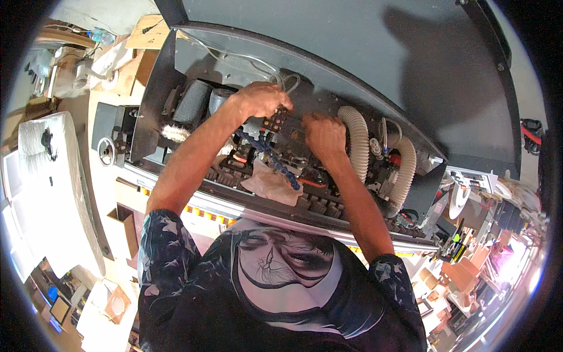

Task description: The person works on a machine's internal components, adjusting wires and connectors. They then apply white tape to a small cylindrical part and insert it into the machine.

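Observation:
Both hands are inside an open dark machine housing (152, 123). My left hand (264, 101) is closed at the upper middle, just above a small block with copper-coloured round fittings (274, 123) and beside clear looped tubes (293, 82); what its fingertips hold is hidden. My right hand (325, 134) has its fingers curled by a dark plate (296, 141), left of a white corrugated hose (358, 146); anything in them is hidden. Below lie a blue segmented hose (270, 158) and a crumpled pale cloth (263, 183). A dark cylinder (192, 102) stands left of my left hand.
A raised grey lid (451, 70) stands behind the machine. A handwheel (107, 152) is at its left end, a second corrugated hose (403, 176) at its right. Wrapped white panels (53, 188) and boards (141, 32) are left; cluttered furniture (457, 276) is lower right.

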### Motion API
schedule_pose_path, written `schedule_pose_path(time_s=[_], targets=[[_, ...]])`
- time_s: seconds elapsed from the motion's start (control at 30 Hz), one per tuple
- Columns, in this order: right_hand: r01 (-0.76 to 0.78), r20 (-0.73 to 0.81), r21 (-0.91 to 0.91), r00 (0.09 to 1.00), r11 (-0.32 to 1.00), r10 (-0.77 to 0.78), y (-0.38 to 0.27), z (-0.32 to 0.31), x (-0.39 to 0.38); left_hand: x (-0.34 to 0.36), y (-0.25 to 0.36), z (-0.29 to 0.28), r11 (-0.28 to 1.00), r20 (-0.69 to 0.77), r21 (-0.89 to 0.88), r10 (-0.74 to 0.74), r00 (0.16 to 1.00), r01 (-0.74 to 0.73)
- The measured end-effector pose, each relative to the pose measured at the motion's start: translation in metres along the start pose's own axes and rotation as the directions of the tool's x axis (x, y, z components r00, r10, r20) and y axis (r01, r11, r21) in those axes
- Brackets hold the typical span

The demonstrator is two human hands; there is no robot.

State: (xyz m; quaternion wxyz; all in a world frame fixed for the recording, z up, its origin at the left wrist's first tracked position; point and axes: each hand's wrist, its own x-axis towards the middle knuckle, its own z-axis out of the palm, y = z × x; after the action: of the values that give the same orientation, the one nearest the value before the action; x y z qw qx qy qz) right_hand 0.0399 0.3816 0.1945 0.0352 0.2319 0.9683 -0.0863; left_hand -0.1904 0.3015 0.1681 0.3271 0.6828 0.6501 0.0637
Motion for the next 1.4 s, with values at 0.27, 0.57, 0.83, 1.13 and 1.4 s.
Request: schedule_pose_path(time_s=[0.27, 0.57, 0.83, 1.13, 1.4], targets=[[-0.049, 0.108, -0.133, 0.992, 0.99, 0.064, 0.005, -0.014, -0.004, -0.001, 0.0, 0.002, 0.996, -0.061, -0.077, 0.038, 0.997, -0.043], [0.089, 0.143, -0.122, 0.987, 0.989, -0.071, -0.034, -0.072, 0.031, -0.002, 0.009, -0.011, 1.0, 0.072, 0.017, -0.007, 0.997, 0.006], [0.195, 0.18, -0.127, 0.969, 0.973, -0.171, -0.054, -0.062, 0.06, 0.002, -0.017, 0.018, 0.998, -0.128, 0.032, 0.066, 0.99, -0.062], [0.112, -0.105, 0.044, 0.989, 0.993, -0.107, 0.014, 0.013, 0.002, -0.003, -0.005, 0.003, 0.992, -0.017, -0.121, 0.036, 0.999, -0.038], [-0.024, 0.231, -0.193, 0.97, 0.981, 0.07, 0.024, 0.021, 0.008, -0.006, 0.005, -0.004, 0.998, -0.036, -0.06, 0.028, 0.999, -0.03]])
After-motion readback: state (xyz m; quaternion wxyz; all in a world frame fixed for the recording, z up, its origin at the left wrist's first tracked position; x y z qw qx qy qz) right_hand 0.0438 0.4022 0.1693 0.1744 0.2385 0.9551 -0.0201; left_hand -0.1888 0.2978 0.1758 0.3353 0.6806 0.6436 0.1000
